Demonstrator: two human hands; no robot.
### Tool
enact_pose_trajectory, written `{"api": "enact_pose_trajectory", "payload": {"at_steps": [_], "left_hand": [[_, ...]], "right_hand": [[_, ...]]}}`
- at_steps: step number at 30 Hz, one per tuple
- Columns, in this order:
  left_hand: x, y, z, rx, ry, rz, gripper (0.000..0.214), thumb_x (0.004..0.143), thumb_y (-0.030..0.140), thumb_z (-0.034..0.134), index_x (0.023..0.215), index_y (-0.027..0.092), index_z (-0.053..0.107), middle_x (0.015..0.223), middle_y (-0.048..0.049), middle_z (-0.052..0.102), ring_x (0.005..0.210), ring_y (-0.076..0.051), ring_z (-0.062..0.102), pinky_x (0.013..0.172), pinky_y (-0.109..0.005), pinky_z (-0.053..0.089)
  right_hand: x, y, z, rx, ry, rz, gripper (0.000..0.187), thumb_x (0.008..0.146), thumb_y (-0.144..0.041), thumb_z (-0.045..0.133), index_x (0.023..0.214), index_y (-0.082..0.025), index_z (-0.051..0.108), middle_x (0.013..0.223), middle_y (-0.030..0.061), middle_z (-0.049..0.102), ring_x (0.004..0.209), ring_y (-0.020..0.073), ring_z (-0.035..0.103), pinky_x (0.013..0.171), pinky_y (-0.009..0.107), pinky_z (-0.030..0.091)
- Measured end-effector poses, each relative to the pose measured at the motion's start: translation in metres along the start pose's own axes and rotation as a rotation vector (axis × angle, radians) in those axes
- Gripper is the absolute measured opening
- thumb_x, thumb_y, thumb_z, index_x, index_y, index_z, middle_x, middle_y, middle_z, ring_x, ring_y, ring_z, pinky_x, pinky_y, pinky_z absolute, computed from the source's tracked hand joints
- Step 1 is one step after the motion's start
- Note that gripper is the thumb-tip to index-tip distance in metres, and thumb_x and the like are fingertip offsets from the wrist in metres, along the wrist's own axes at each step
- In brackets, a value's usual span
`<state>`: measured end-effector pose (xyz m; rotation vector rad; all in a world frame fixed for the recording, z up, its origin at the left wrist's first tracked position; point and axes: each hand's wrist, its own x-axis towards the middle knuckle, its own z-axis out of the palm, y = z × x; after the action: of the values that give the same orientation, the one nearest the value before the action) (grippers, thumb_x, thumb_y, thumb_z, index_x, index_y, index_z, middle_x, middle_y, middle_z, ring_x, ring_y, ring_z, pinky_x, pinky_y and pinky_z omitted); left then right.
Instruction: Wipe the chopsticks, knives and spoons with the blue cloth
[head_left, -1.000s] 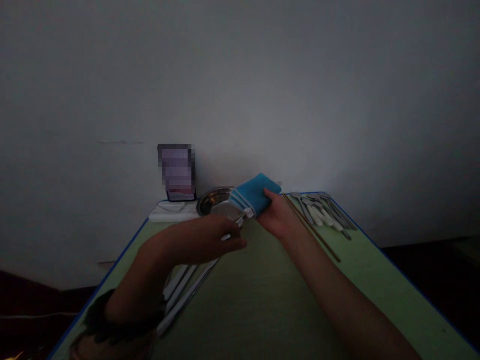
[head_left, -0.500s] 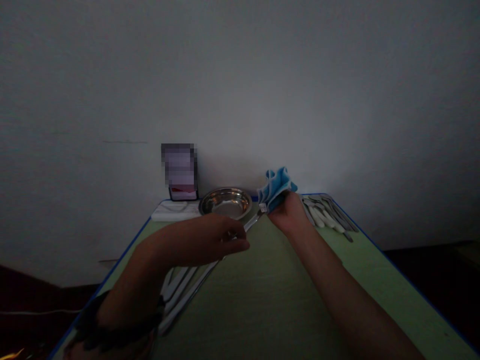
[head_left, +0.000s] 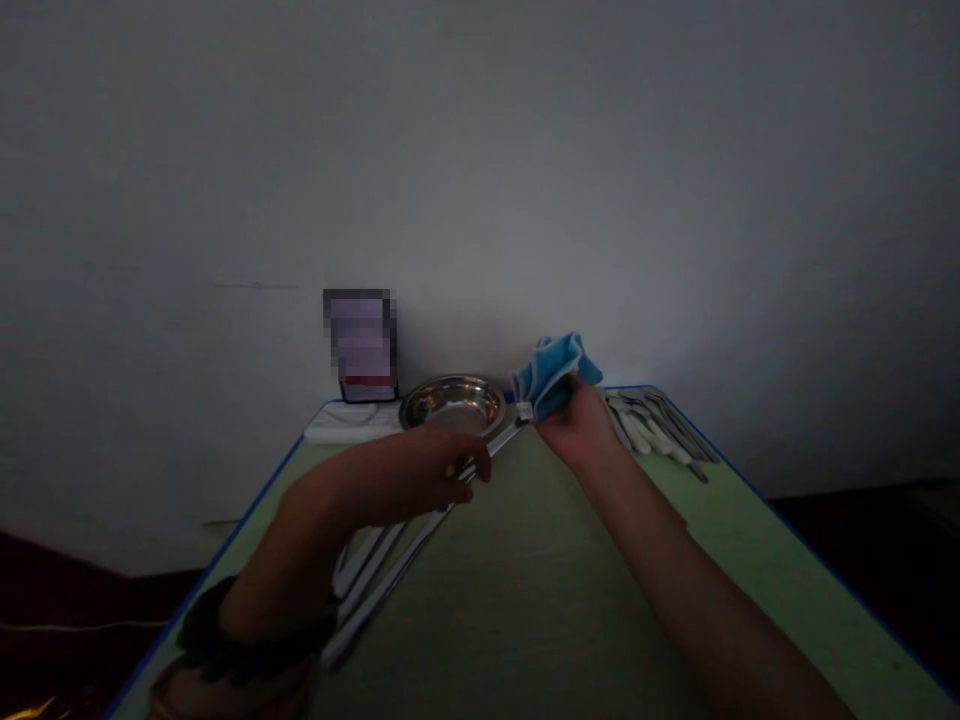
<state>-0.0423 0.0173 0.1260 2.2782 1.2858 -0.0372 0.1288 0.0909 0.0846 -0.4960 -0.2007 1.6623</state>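
Left grip (head_left: 420,475) clamped on metal utensil (head_left: 505,437), far end at blue cloth (head_left: 551,372); right grip (head_left: 583,430) clamped on cloth; steel bowl (head_left: 456,418) beyond left grip, cutlery (head_left: 660,438) beside right grip.

Dim, grey light leaves the wall (head_left: 480,220) palest above the far edge of the table (head_left: 780,590) and darker towards the sides. The bowl (head_left: 480,402) and utensil (head_left: 504,439) glint softly. Near the far left corner, blocky pixels blur the phone (head_left: 364,345).

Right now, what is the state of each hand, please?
Left hand: closed on a slender silver metal utensil.
Right hand: closed on a white-edged blue cloth.
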Motion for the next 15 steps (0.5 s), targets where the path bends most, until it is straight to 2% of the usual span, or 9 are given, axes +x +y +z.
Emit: {"api": "enact_pose_trajectory", "payload": {"at_steps": [3, 6, 9, 15], "left_hand": [[-0.001, 0.005, -0.003, -0.064, -0.085, 0.003, 0.023, 0.078, 0.022, 0.056, 0.1, 0.024, 0.063, 0.078, 0.001, 0.066, 0.07, -0.016, 0.061, 0.059, -0.022, 0.04], [-0.005, 0.017, -0.009, -0.052, -0.16, 0.027, 0.02, 0.077, 0.02, 0.059, 0.095, 0.022, 0.066, 0.075, 0.0008, 0.066, 0.072, -0.017, 0.062, 0.061, -0.022, 0.042], [-0.009, 0.024, -0.012, -0.03, -0.171, 0.009, 0.02, 0.076, 0.018, 0.061, 0.095, 0.021, 0.067, 0.075, 0.0004, 0.067, 0.074, -0.017, 0.062, 0.061, -0.022, 0.042], [-0.008, 0.02, -0.01, -0.03, -0.164, -0.002, 0.018, 0.077, 0.019, 0.06, 0.093, 0.022, 0.067, 0.075, 0.0007, 0.066, 0.072, -0.016, 0.061, 0.061, -0.021, 0.042]], "right_hand": [[0.002, 0.001, -0.001, -0.008, 0.102, 0.005, 0.034, 0.093, -0.022, 0.031, 0.089, -0.017, 0.064, 0.067, -0.0004, 0.071, 0.06, 0.0086, 0.065, 0.065, 0.022, 0.055], [0.005, 0.0, -0.004, -0.01, 0.128, -0.013, 0.034, 0.093, -0.026, 0.032, 0.088, -0.016, 0.064, 0.068, 0.0006, 0.071, 0.06, 0.009, 0.065, 0.064, 0.021, 0.055], [0.007, -0.001, -0.006, -0.004, 0.107, -0.039, 0.031, 0.093, -0.026, 0.035, 0.089, -0.016, 0.064, 0.069, 0.0002, 0.071, 0.061, 0.009, 0.065, 0.066, 0.022, 0.055], [0.006, 0.004, -0.006, -0.081, 0.163, -0.03, 0.027, 0.091, -0.028, 0.04, 0.1, -0.014, 0.062, 0.077, 0.0021, 0.072, 0.071, 0.0118, 0.066, 0.077, 0.029, 0.054]]}}
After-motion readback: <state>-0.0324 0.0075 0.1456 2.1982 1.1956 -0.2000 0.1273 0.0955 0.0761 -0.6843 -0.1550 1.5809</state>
